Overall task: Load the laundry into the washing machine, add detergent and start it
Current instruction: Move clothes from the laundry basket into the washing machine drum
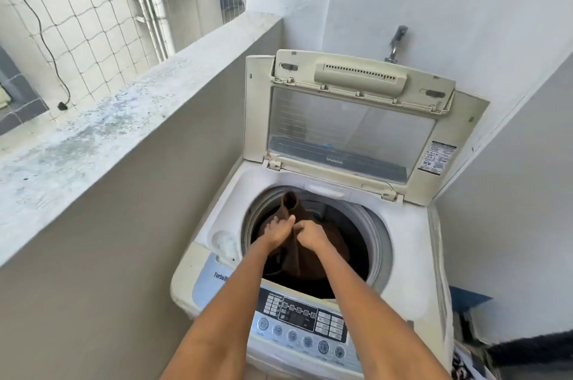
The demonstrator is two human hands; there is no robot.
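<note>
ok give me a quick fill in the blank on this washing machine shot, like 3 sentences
1. Both hands, left hand and right hand, grip a ____ coloured garment.
2. The garment hangs over the drum of the washing machine, whose lid stands ____.
3. The control panel lies at the edge of the machine ____ to the person.

Missing words: brown; open; nearest

The washing machine (313,255) is a white top-loader with its lid (350,122) standing open toward 12 o'clock, and the round drum opening is exposed. A dark brown garment (294,212) hangs bunched over the drum (one narrow end points up toward 11 o'clock), its lower part inside. The control panel (302,322) lies at 6 o'clock.
</note>
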